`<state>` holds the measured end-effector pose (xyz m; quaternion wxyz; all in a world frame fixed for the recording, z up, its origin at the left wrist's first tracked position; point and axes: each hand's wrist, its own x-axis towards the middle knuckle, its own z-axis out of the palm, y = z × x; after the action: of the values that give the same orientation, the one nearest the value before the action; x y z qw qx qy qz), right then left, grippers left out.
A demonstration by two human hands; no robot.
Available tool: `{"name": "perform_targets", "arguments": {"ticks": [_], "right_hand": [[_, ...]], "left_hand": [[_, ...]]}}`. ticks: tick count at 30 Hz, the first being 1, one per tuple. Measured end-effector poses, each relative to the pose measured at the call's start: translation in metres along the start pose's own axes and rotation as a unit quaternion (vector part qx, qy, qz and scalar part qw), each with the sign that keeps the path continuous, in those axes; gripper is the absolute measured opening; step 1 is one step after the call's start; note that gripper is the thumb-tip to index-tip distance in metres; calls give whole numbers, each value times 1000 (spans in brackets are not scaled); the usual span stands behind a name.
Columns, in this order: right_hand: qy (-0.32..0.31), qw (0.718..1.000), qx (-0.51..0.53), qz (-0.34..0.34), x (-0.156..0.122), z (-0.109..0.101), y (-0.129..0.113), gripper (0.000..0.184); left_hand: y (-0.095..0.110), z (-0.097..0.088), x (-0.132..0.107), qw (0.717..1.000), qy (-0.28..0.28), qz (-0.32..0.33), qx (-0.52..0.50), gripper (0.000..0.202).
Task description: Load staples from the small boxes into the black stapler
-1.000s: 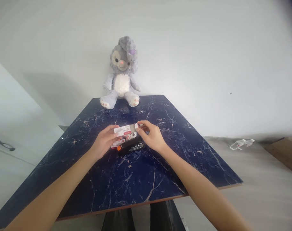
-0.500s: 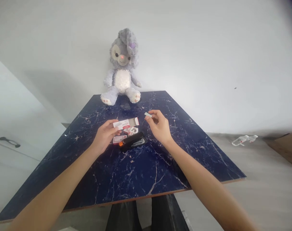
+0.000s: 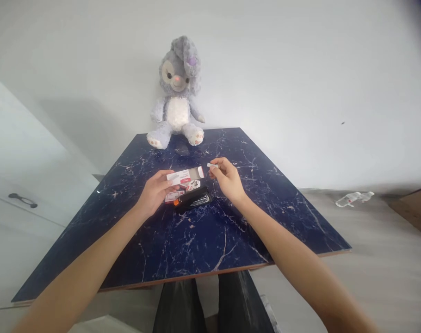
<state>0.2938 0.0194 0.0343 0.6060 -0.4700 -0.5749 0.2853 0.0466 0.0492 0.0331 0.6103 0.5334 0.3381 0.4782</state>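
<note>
My left hand point(image 3: 157, 192) is closed around a small white and red staple box point(image 3: 179, 177), held level above the table with its end flap open toward the right. Between the thumb and fingers of my right hand point(image 3: 227, 178) is a short, pale grey strip of staples point(image 3: 212, 165), just right of the box's open end. Below the box lies a black stapler point(image 3: 193, 200) with an orange end. Behind it, partly covered by my left hand and the box, are a red and white box point(image 3: 174, 197) and a printed white packet point(image 3: 194, 185).
A grey plush rabbit point(image 3: 177, 92) sits at the back of the dark blue marbled table point(image 3: 196, 245), against the wall. On the left stands a white cabinet point(image 3: 9, 231) with a black handle. A clear plastic item point(image 3: 352, 199) and cardboard point(image 3: 413, 208) lie on the floor at right.
The strip of staples in my right hand and the open end of the box have come closer together. The view has shifted slightly. Both hands keep their hold.
</note>
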Motion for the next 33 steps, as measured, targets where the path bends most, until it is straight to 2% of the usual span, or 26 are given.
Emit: {"name": "perform_targets", "arguments": {"ticks": [4,9,17,20,26,30,33], "right_hand": [[-23,1000,1,-10,-4,4,-5,18],[-25,1000,-9,-11,-7,8,-6,27],[-33,999,-12,-10,-7,6,-3,31],[-50,999,-3,-2,-9,9,-5,31],[-72,997,30,11,-10,11,-8,32],[-69,995,65,39,-7,10,-9,30],[-62,990,102,72,-6,11,-10,26]], "left_hand": [[3,3,-4,1000,-29,6,-8,42],[4,-1,-5,998,-64,15,-22,51],[1,-6,-4,997,-72,-2,7,56],[0,-2,-4,997,-54,-7,62,59],[0,7,-10,970,-18,94,222,58],[1,9,-15,956,1,121,267,57],[1,9,-17,935,2,151,322,55]]}}
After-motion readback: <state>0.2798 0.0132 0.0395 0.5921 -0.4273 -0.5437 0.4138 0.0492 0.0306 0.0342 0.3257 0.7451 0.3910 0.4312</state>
